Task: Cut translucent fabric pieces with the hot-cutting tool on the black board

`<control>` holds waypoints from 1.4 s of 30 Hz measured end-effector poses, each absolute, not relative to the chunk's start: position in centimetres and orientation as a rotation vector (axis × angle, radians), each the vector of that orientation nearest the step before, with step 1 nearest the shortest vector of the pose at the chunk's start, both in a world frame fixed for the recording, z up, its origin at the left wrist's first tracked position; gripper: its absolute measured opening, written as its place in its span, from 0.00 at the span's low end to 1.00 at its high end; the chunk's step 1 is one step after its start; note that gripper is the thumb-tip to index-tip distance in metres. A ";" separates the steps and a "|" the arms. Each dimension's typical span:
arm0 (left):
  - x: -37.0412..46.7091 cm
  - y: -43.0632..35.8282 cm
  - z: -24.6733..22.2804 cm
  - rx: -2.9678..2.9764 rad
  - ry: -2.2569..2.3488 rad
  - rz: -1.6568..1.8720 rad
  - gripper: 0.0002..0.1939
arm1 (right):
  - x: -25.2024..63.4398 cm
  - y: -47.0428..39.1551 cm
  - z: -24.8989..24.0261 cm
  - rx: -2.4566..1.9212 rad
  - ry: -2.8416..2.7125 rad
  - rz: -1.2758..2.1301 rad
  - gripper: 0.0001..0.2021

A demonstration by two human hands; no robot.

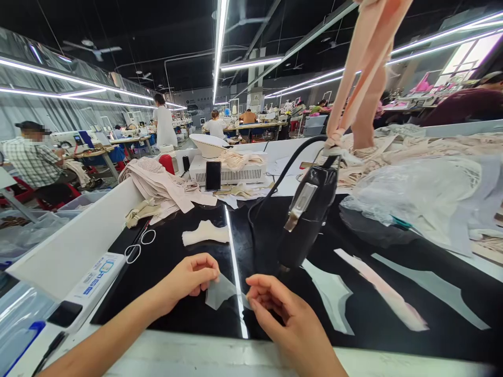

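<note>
Above the black work surface [173, 298], a thin translucent cut piece of fabric or film [218, 293] is stretched between my hands. My left hand [196, 277] pinches its left end between thumb and fingers. At the right end, the thumb and curled fingers of my right hand [281, 309] are closed on the narrow tip. Farther back lies a cream shaped pad [205, 233], flat and untouched. To the right are a pale green cut piece [332, 293], a pinkish strip [383, 288] and another long greenish piece [436, 285].
A black-wrapped device [308, 214] with a metal lever hangs from peach fabric strips [356, 78], its cable [275, 183] looping left. White-handled scissors [140, 246] and a white box [98, 275] lie left. Fabric bundles [159, 183], a phone [213, 175] and plastic bags [416, 183] stand behind.
</note>
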State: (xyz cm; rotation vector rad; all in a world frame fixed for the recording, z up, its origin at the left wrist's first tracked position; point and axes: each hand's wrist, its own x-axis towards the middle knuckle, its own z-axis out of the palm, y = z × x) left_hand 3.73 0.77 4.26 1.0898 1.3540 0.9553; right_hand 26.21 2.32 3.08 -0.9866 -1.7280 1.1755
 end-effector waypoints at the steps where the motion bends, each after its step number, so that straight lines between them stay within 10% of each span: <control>1: 3.7 0.8 4.2 1.099 1.355 0.956 0.13 | 26.2 2.3 3.1 -0.985 -1.745 1.161 0.08; 19: 4.7 -0.1 5.6 1.344 0.914 0.932 0.24 | 25.8 2.9 3.1 -0.731 -1.983 1.411 0.11; 42: 3.6 0.8 3.7 2.228 1.157 0.792 0.17 | 27.5 4.6 0.9 -0.976 -2.271 0.595 0.09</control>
